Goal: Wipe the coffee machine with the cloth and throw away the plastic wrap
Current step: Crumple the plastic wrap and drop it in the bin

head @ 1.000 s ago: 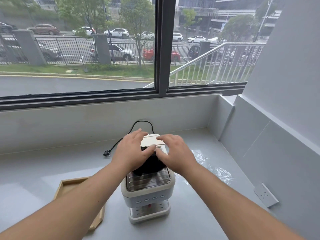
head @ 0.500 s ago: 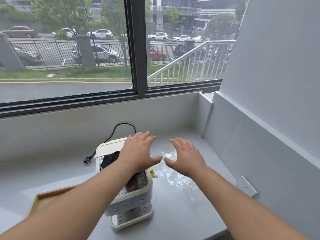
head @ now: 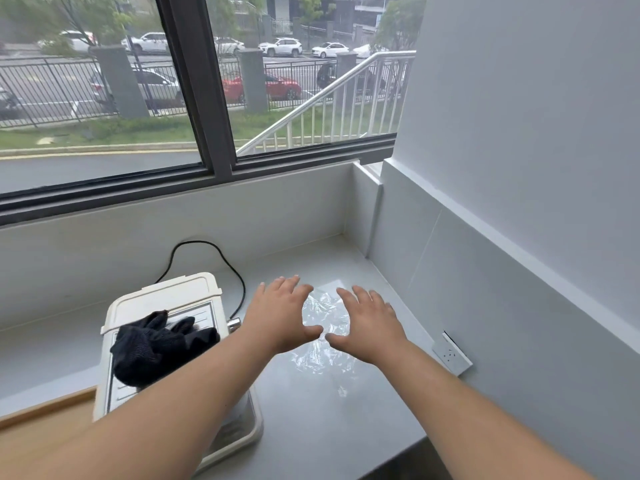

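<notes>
Worktop (head: pixel 346 427) grey, coffee machine (head: pixel 166 306) at 8 o'clock with cloth (head: pixel 156 344) heaped on top; plastic wrap (head: pixel 325 341) flat on worktop at centre, 3 o'clock of machine; left hand (head: pixel 280 317) and right hand (head: pixel 367 327) above it, grip spread, holding nothing; judgement: sweep inward from both edges, bunch film before lifting, avoid cord (head: pixel 221 258).

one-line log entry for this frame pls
phase: reaching for plastic wrap | left hand: open, over wrap | right hand: open, over wrap | cloth: on coffee machine | wrap: flat on counter
</notes>
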`<action>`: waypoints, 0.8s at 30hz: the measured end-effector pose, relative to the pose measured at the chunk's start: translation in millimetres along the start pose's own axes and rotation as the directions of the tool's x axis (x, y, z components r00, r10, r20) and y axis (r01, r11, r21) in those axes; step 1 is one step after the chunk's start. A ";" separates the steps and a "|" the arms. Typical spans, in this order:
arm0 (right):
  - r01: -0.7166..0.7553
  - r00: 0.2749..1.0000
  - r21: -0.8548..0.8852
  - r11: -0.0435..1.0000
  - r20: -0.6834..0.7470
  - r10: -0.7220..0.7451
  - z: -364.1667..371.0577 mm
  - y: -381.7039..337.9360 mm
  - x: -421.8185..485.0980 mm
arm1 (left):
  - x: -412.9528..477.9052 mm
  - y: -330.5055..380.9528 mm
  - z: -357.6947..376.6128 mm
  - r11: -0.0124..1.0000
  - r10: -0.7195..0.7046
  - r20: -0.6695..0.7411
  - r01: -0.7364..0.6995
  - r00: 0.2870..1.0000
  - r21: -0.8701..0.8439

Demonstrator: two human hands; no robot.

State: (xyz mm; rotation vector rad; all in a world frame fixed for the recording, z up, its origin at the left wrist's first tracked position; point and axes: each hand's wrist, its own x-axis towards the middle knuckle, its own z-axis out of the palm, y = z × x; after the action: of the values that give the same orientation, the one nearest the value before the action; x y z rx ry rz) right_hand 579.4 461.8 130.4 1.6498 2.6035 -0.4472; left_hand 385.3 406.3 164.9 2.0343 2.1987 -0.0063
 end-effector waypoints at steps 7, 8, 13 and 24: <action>-0.045 0.994 -0.007 0.999 0.104 0.045 27.0 31.7 15.3 | 25.0 23.3 37.1 0.999 -0.031 0.099 0.029 0.995 0.021; -0.053 0.991 -0.010 0.999 0.122 0.054 31.4 35.6 18.5 | 27.7 24.9 42.3 0.999 -0.039 0.119 0.036 0.992 0.023; -0.095 0.974 -0.001 0.995 0.206 0.093 54.2 47.3 31.1 | 39.9 27.0 63.8 0.997 -0.073 0.189 0.067 0.979 0.038; -0.056 0.944 -0.061 0.997 0.322 0.073 92.5 49.3 49.3 | 54.0 29.5 96.4 0.993 -0.111 0.272 0.099 0.956 0.060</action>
State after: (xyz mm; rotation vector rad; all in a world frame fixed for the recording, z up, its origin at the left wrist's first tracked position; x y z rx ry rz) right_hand 589.7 501.3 22.0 1.4939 2.2971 -0.5869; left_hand 420.7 452.4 66.4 1.8083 2.1440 -0.3338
